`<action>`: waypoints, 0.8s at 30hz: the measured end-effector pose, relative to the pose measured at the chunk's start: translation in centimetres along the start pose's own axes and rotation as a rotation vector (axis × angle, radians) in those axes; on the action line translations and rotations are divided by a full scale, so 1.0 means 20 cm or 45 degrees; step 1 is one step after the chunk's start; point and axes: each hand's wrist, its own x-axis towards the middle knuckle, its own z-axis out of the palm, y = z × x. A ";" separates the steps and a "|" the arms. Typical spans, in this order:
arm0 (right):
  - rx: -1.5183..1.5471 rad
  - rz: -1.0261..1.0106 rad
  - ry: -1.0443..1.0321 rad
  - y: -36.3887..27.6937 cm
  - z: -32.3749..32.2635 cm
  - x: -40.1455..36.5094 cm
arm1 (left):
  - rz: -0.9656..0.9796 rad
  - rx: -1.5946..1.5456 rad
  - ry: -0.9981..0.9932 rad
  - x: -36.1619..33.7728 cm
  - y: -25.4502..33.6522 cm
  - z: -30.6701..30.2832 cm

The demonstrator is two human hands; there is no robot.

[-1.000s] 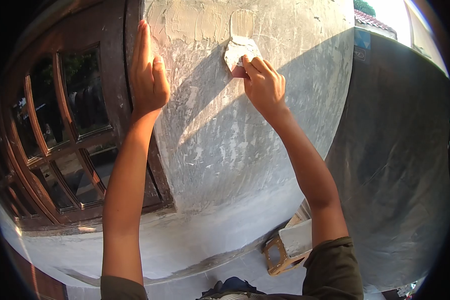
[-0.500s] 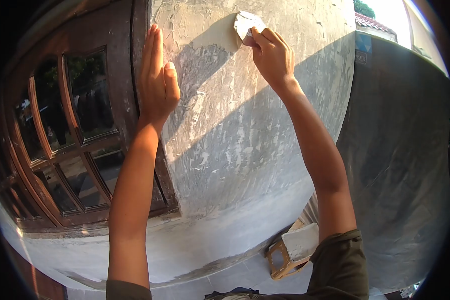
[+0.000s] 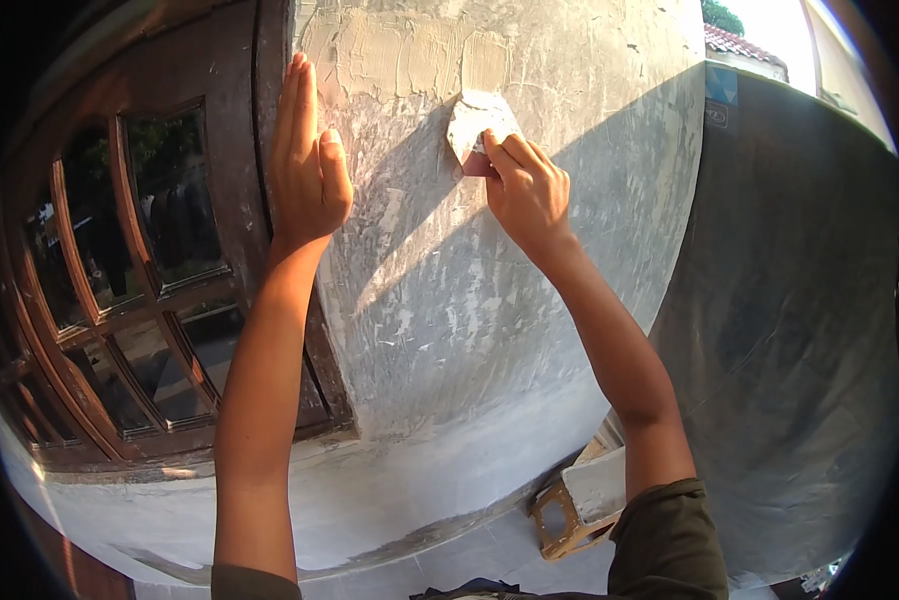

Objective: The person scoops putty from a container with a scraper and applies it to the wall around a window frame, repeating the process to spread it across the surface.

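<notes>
My right hand [image 3: 532,195] pinches a putty scraper [image 3: 478,125] between thumb and fingers. Whitish putty coats most of the scraper, and a reddish lower corner shows bare. Its upper edge lies at the rough grey wall [image 3: 450,310], just under a patch of cream putty [image 3: 380,55] with ridged marks. My left hand [image 3: 308,170] rests with straight fingers held together along the border of the wall and the dark wooden window frame [image 3: 275,120]. Nothing is in it.
Glass panes in dark wood [image 3: 175,190] fill the left side. A dark sheet [image 3: 780,330] hangs on the right. Low down, a small stool [image 3: 565,525] carries a whitish putty-smeared container [image 3: 598,485] on the tiled floor [image 3: 470,555]. Slanting sunlight and shadow cross the wall.
My right hand has drawn the scraper down and slightly left over the wall, and a short strip of cream putty now shows above it. My left hand stays at the frame.
</notes>
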 end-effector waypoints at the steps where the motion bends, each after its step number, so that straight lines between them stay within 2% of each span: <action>1: 0.033 0.064 -0.047 -0.05 -0.04 -0.03 | 0.000 0.002 0.001 0.00 0.00 0.00; 2: 0.035 0.063 -0.046 -0.07 -0.07 -0.03 | 0.003 0.004 0.001 0.00 0.00 0.00; 4: 0.310 0.122 0.031 -0.09 -0.12 -0.01 | 0.011 0.009 0.008 0.00 0.00 0.00; 6: 0.280 0.106 0.169 -0.02 -0.11 0.10 | -0.014 0.021 0.000 0.00 0.00 0.01; 9: 0.154 0.108 0.216 0.09 -0.05 0.26 | -0.002 0.017 0.013 -0.01 -0.01 0.01; 11: -0.013 -0.004 0.258 0.15 0.00 0.33 | -0.006 0.017 0.003 -0.01 0.00 0.01; 15: -0.090 -0.071 0.200 0.20 0.09 0.32 | 0.004 0.016 -0.004 0.00 0.01 0.00; 24: -0.053 -0.023 0.056 0.08 0.06 0.08 | 0.026 0.021 0.002 -0.01 0.00 0.00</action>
